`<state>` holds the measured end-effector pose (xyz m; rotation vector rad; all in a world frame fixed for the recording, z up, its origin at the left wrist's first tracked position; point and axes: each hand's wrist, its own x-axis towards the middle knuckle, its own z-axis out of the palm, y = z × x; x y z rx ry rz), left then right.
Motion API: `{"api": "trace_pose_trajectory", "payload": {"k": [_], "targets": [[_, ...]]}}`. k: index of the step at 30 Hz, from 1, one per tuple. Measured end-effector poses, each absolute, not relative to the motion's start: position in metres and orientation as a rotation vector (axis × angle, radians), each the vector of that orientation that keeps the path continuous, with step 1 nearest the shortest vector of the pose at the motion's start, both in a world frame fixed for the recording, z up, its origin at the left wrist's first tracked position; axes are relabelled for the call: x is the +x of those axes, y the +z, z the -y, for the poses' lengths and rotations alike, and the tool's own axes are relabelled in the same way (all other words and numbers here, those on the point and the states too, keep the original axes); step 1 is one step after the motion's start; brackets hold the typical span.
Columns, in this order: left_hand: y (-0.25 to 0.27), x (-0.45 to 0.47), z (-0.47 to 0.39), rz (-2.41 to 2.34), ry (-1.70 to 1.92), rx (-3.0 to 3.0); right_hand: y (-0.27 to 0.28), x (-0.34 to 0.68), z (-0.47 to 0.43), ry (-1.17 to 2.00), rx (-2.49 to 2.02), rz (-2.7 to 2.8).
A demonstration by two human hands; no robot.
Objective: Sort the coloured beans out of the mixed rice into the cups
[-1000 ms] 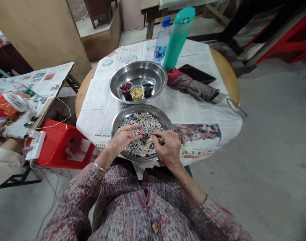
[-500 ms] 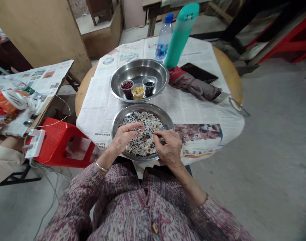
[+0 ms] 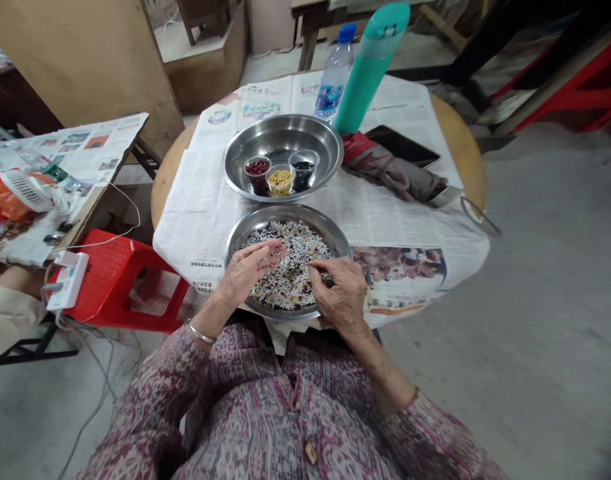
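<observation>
A steel bowl [image 3: 237, 235] near me holds a mix of white grains [image 3: 298, 243] with dark, yellow and red beans. Over its left side, my left hand [image 3: 250, 270] is stretched out, palm turned inward and fingers extended. My right hand [image 3: 339, 290] hovers at the bowl's right side, thumb and forefinger pinched together; anything between them is too small to make out. Behind stands a second steel bowl [image 3: 265, 137] with three clear cups: red beans [image 3: 258, 167], yellow beans [image 3: 279, 180] and black beans [image 3: 303, 168].
Newspaper [image 3: 185, 220] covers the round table. Toward the back are a water bottle [image 3: 331, 80], a green bottle [image 3: 368, 77], a folded umbrella [image 3: 390, 168] and a dark flat object [image 3: 408, 147]. A red stool [image 3: 110, 280] with a power strip [image 3: 68, 283] stands left, beside another person's arm.
The view has shifted slightly. Both hands stay over the near bowl, the right still pinched; small grains seen at my left fingers earlier are no longer clearly visible there.
</observation>
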<state>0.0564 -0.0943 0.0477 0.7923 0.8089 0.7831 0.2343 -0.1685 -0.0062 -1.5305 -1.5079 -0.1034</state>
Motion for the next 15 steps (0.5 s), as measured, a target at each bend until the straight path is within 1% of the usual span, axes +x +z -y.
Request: {"api": "trace_pose_trajectory", "payload": {"k": [9,15], "targets": [[0.050,0.048,0.093,-0.869,0.811,0.686,0.003,0.237,0.168,-0.089,-1.603,1.768],[0.048,0.047,0.092,-0.883,0.870,0.651,0.016,0.230,0.170,0.062,-1.523,1.898]]}}
